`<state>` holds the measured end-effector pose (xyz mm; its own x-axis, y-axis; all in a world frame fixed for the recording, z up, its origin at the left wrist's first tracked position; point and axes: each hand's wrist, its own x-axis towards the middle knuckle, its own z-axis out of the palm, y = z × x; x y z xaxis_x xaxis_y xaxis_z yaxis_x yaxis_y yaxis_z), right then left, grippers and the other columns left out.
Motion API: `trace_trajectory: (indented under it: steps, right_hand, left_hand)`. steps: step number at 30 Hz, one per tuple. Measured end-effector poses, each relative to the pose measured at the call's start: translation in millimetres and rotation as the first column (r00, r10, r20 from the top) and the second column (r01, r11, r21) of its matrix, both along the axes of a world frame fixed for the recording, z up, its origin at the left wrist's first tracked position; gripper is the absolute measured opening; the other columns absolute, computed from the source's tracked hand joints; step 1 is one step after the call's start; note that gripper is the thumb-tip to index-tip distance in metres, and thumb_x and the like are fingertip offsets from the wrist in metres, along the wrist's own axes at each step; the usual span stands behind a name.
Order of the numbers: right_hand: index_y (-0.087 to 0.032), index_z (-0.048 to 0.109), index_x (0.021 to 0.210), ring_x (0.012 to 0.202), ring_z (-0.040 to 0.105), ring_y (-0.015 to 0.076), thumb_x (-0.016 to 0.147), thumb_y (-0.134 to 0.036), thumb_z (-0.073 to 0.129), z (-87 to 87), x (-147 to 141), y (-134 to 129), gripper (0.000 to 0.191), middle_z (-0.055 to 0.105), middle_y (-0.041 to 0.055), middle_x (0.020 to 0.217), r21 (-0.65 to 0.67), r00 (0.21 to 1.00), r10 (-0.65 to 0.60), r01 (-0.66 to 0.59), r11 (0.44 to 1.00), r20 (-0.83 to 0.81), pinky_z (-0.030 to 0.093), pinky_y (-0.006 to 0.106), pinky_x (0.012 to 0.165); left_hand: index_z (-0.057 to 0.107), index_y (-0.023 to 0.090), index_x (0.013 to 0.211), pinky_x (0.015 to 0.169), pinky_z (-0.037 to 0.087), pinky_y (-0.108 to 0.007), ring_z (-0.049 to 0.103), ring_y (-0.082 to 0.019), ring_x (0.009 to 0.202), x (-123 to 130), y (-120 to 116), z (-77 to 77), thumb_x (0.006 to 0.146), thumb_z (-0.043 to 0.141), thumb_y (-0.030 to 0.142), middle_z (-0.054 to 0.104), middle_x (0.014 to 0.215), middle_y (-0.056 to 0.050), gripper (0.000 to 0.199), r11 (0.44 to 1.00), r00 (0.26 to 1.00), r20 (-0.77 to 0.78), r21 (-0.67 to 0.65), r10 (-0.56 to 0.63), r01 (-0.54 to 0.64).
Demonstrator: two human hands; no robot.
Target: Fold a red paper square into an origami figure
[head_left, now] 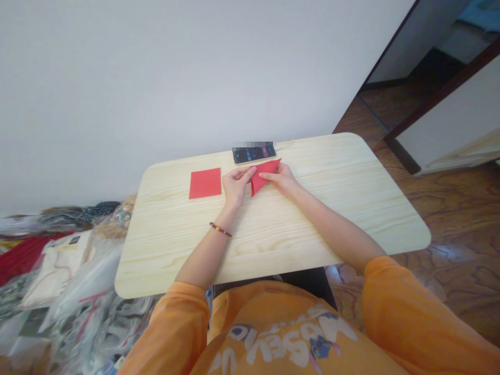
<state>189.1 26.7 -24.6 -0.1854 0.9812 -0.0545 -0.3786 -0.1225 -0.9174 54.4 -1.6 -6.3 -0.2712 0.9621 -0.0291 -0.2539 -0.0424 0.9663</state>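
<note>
Between my two hands is a folded sheet of red paper (265, 176), roughly triangular, with a point up at the right and another hanging down. My left hand (236, 183) pinches its left side, thumb on top. On the right side, my right hand (284, 179) grips the paper with the thumb in front and the fingers behind, partly hidden. Flat on the table left of my hands lies a square of red paper (205, 183).
A light wood-grain table (167, 229) with rounded corners stands against a white wall. Behind my hands lies a phone (253, 153) with a white cable (285, 146). Bagged clothes (86, 281) are piled on the left. A doorway opens at the right.
</note>
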Motion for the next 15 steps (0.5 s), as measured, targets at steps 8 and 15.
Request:
trace_trajectory:
  steps: [8,15]
  right_hand:
    - [-0.016,0.07,0.081,0.087,0.069,0.0229,0.039,-0.029,0.09,-1.6,2.3,3.1,0.048,0.076,0.0047,0.086,-0.025,1.0,-0.005,0.005,1.0,-0.007,0.052,0.041,0.094]
    - [-0.016,0.069,0.083,0.089,0.07,0.0244,0.039,-0.029,0.09,3.2,2.1,0.9,0.05,0.076,0.006,0.087,-0.031,1.0,0.002,-0.002,1.0,0.011,0.051,0.043,0.094]
  left_hand:
    - [0.074,0.017,0.07,0.074,0.056,-0.032,0.068,-0.016,0.072,-0.7,0.4,0.8,0.051,0.086,0.036,0.074,0.077,-0.005,0.03,1.0,1.0,0.015,-0.003,-0.005,0.005]
    - [0.073,0.016,0.071,0.073,0.056,-0.031,0.067,-0.016,0.071,1.1,0.3,-0.1,0.054,0.084,0.036,0.074,0.076,-0.005,0.029,0.999,0.999,0.009,-0.012,0.034,-0.034]
